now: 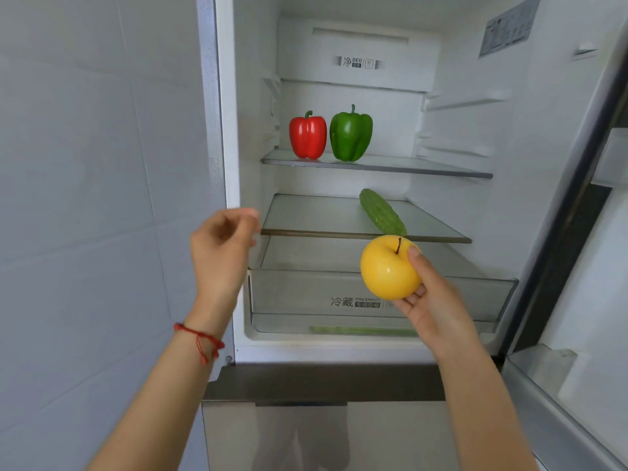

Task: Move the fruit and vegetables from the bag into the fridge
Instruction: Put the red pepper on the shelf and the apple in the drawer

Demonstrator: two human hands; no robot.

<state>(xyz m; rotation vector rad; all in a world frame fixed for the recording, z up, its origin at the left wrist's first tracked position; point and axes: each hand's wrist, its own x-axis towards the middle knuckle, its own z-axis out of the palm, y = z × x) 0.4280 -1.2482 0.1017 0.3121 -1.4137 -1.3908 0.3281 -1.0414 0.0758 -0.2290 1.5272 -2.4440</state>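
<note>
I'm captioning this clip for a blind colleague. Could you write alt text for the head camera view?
A person's right hand holds a yellow apple before an open fridge, the empty left hand raised beside it. A red pepper and green pepper stand on the upper shelf; a cucumber lies below.

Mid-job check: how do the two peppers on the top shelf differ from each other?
The red pepper stands left, nearer the fridge wall; the green pepper stands to its right, toward the shelf's middle. The green pepper looks slightly taller and wider than the red pepper. The red pepper's stem curls over, while the green pepper's stem rises straighter. Both stand upright, stems up, side by side on the top shelf.
</note>
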